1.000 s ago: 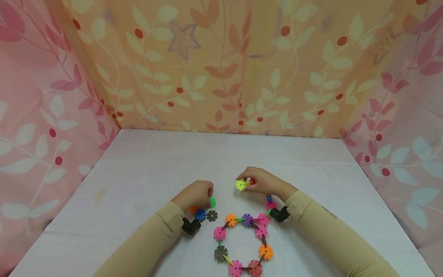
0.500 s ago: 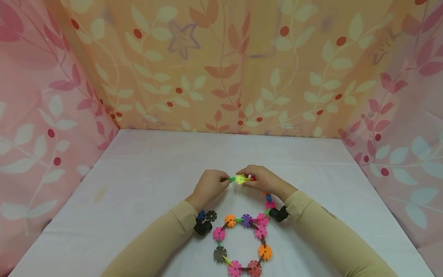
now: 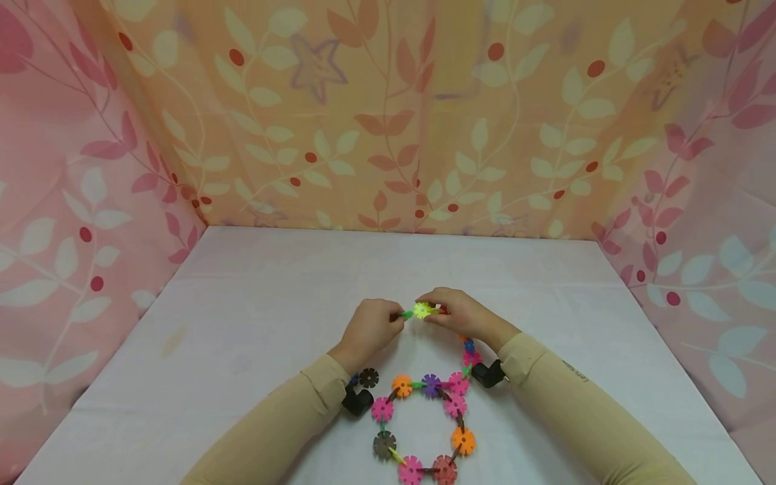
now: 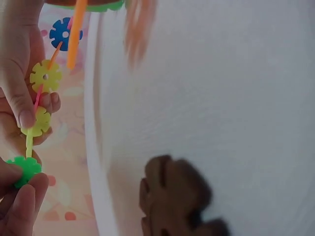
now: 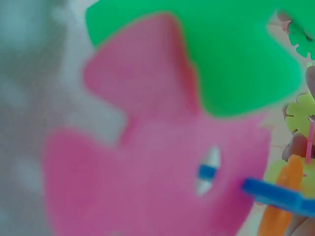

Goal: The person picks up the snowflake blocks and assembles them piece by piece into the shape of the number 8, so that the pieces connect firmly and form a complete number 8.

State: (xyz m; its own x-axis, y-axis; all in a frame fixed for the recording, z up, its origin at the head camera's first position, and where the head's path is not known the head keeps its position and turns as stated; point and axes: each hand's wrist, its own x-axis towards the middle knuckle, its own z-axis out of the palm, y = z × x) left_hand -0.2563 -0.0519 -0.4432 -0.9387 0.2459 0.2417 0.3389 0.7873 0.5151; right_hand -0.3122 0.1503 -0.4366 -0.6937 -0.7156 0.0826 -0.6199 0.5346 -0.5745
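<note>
Between its thumb and fingers, the left hand [image 3: 371, 330] pinches a green notched snowflake disc [image 4: 24, 169]. The right hand [image 3: 463, 315] grips the end of a chain of interlocked discs, around a yellow disc [image 4: 45, 76]. Another yellow disc, seen edge-on [image 4: 29, 143], meets the green one; whether they are slotted together I cannot tell. The chain runs down past the right wrist to a closed ring of discs, including an orange disc [image 3: 403, 386] and a purple disc [image 3: 431, 385]. Close up in the right wrist view, a pink disc [image 5: 147, 182] fills the middle.
A loose dark disc [image 3: 368, 378] lies beside the left wrist camera [image 3: 358, 402], with a blue one mostly hidden behind it. White cloth [image 3: 273, 269] covers the table, and patterned curtains [image 3: 388, 135] enclose its back and sides.
From the loose discs, the left hand has carried the green disc up and right to the yellow disc at the right hand. In the last half second both hands have barely moved.
</note>
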